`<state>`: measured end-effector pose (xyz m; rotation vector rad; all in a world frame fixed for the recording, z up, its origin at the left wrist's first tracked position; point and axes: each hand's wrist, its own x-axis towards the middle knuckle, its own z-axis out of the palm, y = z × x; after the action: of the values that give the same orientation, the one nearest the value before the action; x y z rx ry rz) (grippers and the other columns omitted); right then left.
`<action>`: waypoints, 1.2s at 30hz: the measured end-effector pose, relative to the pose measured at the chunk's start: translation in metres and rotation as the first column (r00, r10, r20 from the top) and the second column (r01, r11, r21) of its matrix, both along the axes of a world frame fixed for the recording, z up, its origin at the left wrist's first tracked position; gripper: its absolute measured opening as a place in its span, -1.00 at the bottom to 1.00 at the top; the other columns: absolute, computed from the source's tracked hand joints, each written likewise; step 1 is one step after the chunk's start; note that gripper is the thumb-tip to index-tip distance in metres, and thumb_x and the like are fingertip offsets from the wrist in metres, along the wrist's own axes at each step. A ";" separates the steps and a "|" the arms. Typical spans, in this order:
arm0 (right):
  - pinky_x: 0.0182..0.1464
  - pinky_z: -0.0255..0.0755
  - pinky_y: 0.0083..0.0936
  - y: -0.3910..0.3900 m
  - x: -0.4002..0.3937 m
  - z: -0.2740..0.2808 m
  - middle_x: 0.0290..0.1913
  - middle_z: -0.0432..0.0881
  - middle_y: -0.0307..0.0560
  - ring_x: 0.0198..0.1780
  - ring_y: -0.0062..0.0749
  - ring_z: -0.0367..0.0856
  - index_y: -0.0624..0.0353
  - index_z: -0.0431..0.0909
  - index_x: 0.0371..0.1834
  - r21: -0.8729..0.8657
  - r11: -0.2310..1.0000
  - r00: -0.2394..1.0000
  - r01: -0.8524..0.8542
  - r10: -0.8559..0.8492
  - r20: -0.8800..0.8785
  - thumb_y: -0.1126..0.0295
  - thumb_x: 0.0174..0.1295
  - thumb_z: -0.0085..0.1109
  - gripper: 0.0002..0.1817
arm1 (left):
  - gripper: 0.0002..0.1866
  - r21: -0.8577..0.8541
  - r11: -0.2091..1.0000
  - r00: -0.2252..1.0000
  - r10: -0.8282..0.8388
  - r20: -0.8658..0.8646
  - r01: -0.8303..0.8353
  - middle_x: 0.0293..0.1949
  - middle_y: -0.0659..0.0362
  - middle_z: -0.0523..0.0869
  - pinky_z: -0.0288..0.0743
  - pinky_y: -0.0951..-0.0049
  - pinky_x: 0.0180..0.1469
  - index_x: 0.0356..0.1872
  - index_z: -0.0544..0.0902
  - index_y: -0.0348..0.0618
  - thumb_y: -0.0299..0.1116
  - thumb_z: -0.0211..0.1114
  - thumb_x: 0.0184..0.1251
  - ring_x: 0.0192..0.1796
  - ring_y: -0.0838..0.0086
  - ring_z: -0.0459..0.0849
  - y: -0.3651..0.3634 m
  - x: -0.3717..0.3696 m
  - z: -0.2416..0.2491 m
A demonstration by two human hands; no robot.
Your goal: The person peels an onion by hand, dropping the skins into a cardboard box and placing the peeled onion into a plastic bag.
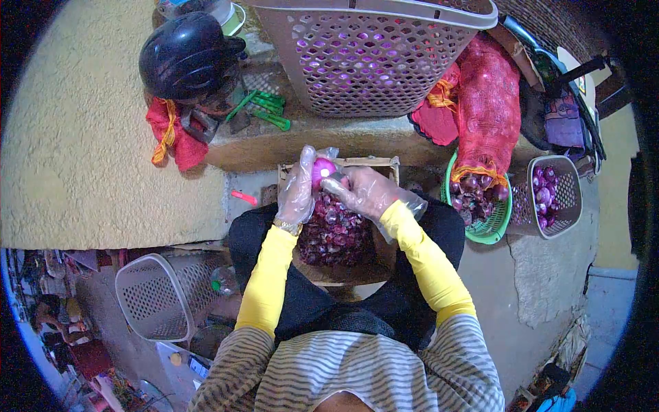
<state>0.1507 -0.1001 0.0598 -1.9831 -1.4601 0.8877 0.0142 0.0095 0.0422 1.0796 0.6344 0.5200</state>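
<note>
A peeled purple onion [322, 169], shiny and bright, is gripped in my left hand [298, 187], which wears a clear plastic glove. My right hand [371, 192], gloved the same way, is closed with its thumb and fingertips right against the onion's right side. Something small and dark shows at those fingertips; I cannot tell what it is. Directly beneath both hands, a wooden crate [343, 278] sits between my legs. Loose dark red onion skins [334, 237] are heaped inside it.
Ahead on a ledge stands a large plastic basket [374, 72] of purple onions. To the right, a red mesh sack [489, 89] opens into a green basket [484, 230] of unpeeled onions, beside a smaller basket [575, 199] of peeled ones. At left are a black helmet [182, 55] and a tipped basket [154, 295].
</note>
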 end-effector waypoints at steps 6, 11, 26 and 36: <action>-0.23 0.46 -0.10 -0.002 -0.001 -0.002 -0.49 0.63 0.21 -0.43 0.10 0.60 0.26 0.66 -0.31 0.013 0.999 0.998 -0.034 0.035 -0.047 -0.17 0.43 0.03 -0.39 | -0.27 -0.073 0.994 0.997 -0.076 0.012 0.077 0.00 0.04 0.73 0.59 0.38 0.12 0.12 0.64 -0.30 0.27 -0.09 0.57 -0.03 0.41 0.71 0.003 -0.004 -0.003; -0.20 0.48 -0.03 -0.007 -0.005 0.001 -0.43 0.66 0.22 -0.34 0.17 0.64 0.19 0.68 -0.33 0.110 0.988 0.985 -0.111 0.094 0.147 -0.24 0.40 0.02 -0.36 | -0.27 0.122 0.993 0.999 -0.007 0.053 0.000 0.03 0.03 0.73 0.63 0.36 0.07 0.14 0.63 -0.29 0.27 -0.11 0.58 -0.04 0.42 0.72 -0.012 -0.006 0.014; -0.26 0.54 -0.18 -0.008 -0.003 0.016 -0.42 0.67 0.02 -0.36 -0.02 0.69 0.15 0.67 -0.23 0.215 0.967 0.987 0.134 -0.149 0.056 -0.32 0.01 0.43 -0.32 | -0.41 -0.205 0.979 1.000 -0.003 0.000 0.003 0.09 0.09 0.70 0.61 0.38 0.12 0.32 0.51 -0.16 0.13 -0.10 0.64 0.00 0.42 0.70 0.000 -0.001 0.000; -0.09 0.56 -0.01 -0.005 -0.005 0.014 -0.24 0.74 0.20 -0.17 0.16 0.73 0.08 0.69 -0.03 0.102 0.983 0.988 0.152 -0.154 0.009 -0.45 0.11 0.19 -0.23 | -0.42 -0.111 0.993 0.981 -0.026 0.193 0.048 0.12 0.01 0.65 0.56 0.29 0.22 0.33 0.45 -0.19 0.10 -0.08 0.64 0.07 0.35 0.68 -0.001 0.003 -0.016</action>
<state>0.1462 -0.1053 0.0739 -2.0013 -1.3148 0.7188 0.0177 0.0083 0.0258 0.9184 0.4684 0.5408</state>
